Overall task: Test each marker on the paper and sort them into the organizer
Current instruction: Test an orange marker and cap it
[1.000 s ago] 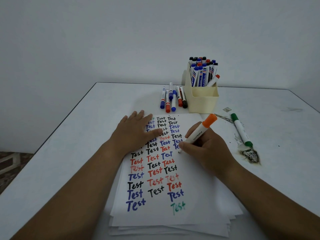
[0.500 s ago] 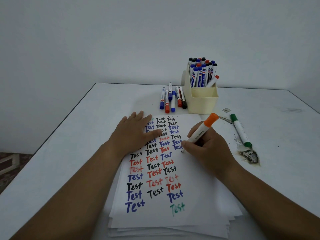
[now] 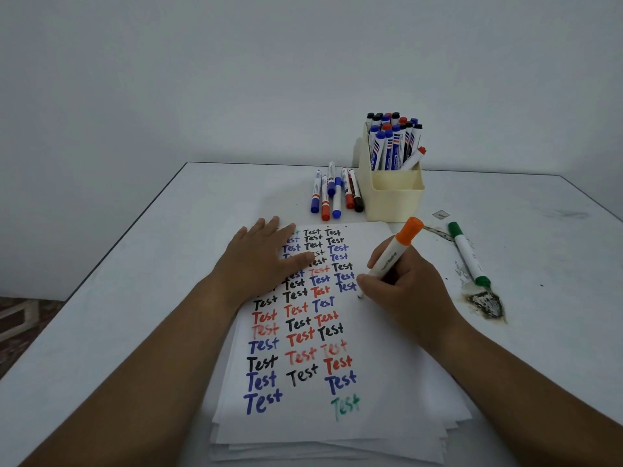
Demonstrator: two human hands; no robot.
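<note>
Head view: right hand [image 3: 404, 288] pinches the orange-capped marker [image 3: 391, 257] low on its barrel, tip at the paper [image 3: 387, 348]. Left hand [image 3: 263, 261] presses flat. Light, rigid, probably slick; grip near the tip.

The right hand [image 3: 409, 291] shifts slightly right and down the paper [image 3: 377, 348], carrying the orange marker [image 3: 392, 256]. The marker now stands a little more upright, and its tip sits just right of the 3rd column.

Two bare forearms, left hand [image 3: 266, 256] and right hand [image 3: 409, 291] seemingly ringless, sleeves out of view.
</note>
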